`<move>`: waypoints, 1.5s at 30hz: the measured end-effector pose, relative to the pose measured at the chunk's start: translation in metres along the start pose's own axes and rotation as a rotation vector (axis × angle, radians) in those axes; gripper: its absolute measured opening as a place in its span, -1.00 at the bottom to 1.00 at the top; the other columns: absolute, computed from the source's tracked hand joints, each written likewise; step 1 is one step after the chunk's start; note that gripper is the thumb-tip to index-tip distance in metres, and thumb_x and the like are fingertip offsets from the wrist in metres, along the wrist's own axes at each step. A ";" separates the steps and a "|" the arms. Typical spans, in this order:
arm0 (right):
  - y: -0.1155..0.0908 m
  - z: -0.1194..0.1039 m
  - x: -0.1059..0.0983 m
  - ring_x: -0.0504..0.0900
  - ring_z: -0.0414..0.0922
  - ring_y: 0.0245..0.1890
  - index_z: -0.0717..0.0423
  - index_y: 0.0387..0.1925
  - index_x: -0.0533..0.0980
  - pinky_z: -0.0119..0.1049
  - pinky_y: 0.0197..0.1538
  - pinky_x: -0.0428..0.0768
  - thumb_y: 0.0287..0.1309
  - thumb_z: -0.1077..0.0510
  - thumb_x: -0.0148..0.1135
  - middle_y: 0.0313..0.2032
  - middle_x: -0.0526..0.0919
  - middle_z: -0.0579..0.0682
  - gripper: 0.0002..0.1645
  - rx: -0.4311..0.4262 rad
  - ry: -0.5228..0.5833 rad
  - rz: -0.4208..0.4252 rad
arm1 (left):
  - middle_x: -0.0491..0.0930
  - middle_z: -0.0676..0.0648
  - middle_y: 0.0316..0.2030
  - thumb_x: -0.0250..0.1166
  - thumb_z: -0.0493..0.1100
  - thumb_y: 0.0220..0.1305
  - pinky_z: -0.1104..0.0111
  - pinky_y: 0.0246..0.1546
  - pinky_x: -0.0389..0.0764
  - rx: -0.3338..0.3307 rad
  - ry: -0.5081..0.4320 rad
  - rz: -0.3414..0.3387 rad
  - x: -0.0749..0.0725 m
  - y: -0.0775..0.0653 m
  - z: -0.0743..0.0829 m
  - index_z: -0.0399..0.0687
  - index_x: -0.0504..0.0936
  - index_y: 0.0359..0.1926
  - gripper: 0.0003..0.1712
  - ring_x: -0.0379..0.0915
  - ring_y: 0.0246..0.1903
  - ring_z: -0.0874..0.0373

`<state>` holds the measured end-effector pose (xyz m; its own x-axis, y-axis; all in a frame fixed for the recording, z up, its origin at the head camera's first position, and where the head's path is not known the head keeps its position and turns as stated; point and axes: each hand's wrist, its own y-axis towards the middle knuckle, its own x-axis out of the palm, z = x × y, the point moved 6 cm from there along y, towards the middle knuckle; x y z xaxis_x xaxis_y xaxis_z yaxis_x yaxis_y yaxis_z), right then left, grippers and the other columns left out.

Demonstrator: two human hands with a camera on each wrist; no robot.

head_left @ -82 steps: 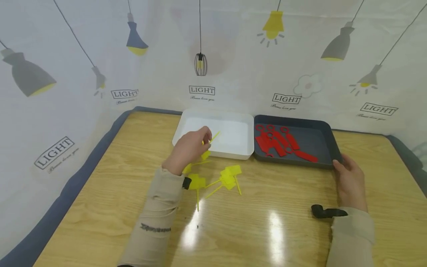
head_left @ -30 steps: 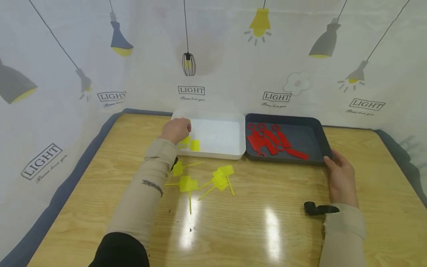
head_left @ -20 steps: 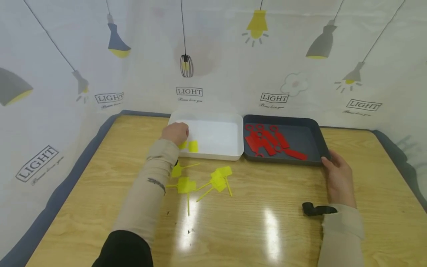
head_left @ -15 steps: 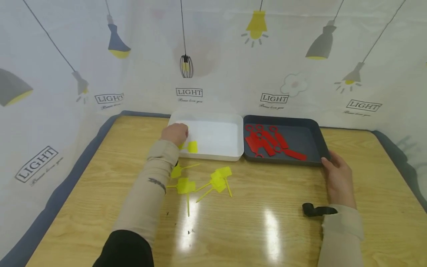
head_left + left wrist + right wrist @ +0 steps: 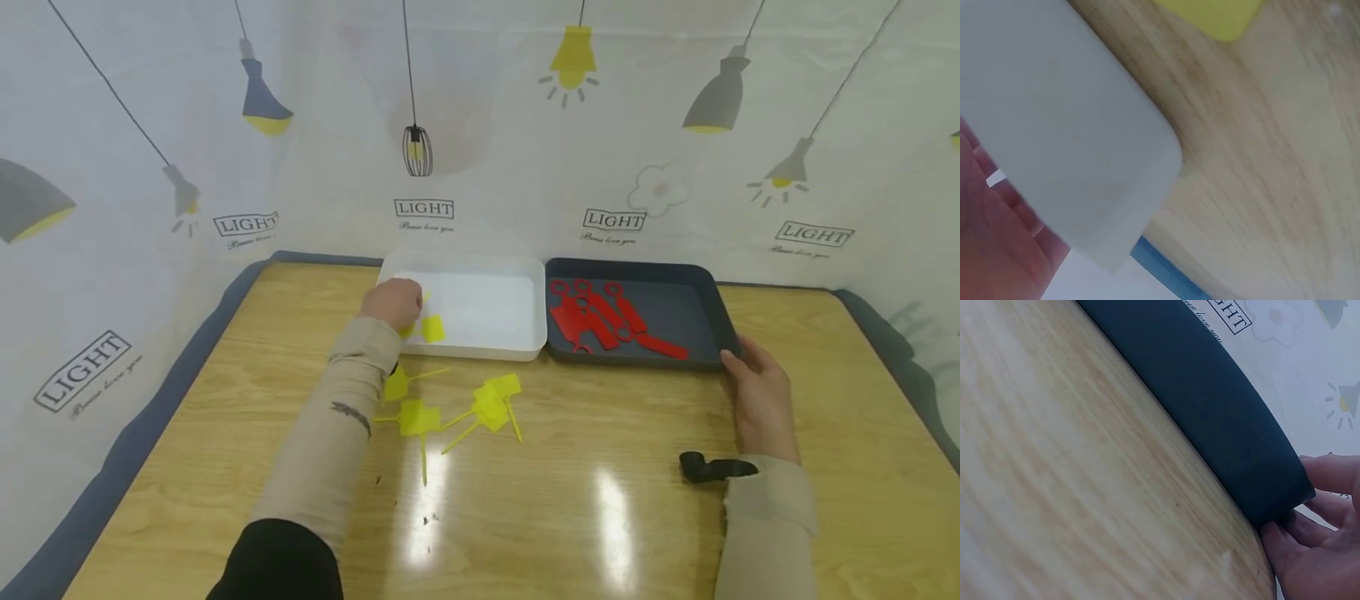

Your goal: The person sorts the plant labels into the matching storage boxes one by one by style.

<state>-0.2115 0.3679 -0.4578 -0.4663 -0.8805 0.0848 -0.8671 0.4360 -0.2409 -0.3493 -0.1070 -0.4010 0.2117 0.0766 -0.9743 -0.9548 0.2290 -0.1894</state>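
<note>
My left hand (image 5: 393, 302) is over the left part of the white tray (image 5: 498, 352), back of the hand upward, its fingertips hidden in the head view. Beside it in the tray lies a yellow square tag (image 5: 432, 328); a yellow tip shows just past the knuckles. I cannot tell whether the fingers pinch a tag. In the left wrist view the fingers (image 5: 1013, 206) show behind the tray's wall. My right hand (image 5: 763, 400) grips the near right corner of the dark grey tray (image 5: 701, 333), thumb against its outer wall. Several flat red tags (image 5: 600, 321) with ring ends lie in that tray.
More yellow tags (image 5: 492, 402) with thin stems lie on the wooden table (image 5: 555, 483) in front of the white tray. The two trays stand side by side against a white curtain (image 5: 495, 100) printed with lamps. Small dark specks lie near the left sleeve.
My left hand has carried a yellow tag from the white tray's front edge to its left part, then stayed there. The head view has shifted slightly. My right hand keeps its hold on the dark tray.
</note>
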 end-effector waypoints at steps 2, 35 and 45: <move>0.001 0.000 0.001 0.05 -0.23 0.26 -0.02 0.31 0.12 -0.50 0.23 0.11 0.08 0.11 0.19 0.32 0.03 -0.06 -0.23 -0.001 0.002 -0.005 | 0.57 -0.08 -0.30 0.04 -0.19 0.22 0.20 -0.30 0.50 -0.001 -0.004 0.004 -0.001 0.000 0.000 -0.11 0.57 -0.31 -0.82 0.44 -0.34 0.04; 0.002 0.002 0.002 0.07 -0.24 0.26 -0.08 0.31 0.09 -0.50 0.20 0.17 0.08 0.05 0.19 0.32 0.02 -0.10 -0.22 0.032 -0.017 -0.036 | 0.47 0.12 -0.30 0.14 -0.05 0.20 0.42 -0.48 0.44 0.257 -0.195 0.154 0.005 -0.074 0.091 0.13 0.54 -0.21 -0.85 0.39 -0.40 0.28; 0.001 0.000 0.000 0.04 -0.22 0.27 -0.09 0.31 0.09 -0.47 0.23 0.14 0.08 0.03 0.18 0.33 0.01 -0.09 -0.22 0.018 -0.041 -0.039 | 0.48 0.12 -0.26 0.11 0.04 0.22 0.43 -0.44 0.46 0.161 -0.340 0.095 0.017 -0.095 0.097 0.09 0.55 -0.15 -0.75 0.40 -0.40 0.27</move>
<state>-0.2124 0.3686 -0.4584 -0.4247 -0.9037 0.0544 -0.8809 0.3986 -0.2554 -0.2348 -0.0330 -0.3874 0.2072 0.4158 -0.8855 -0.9341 0.3530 -0.0528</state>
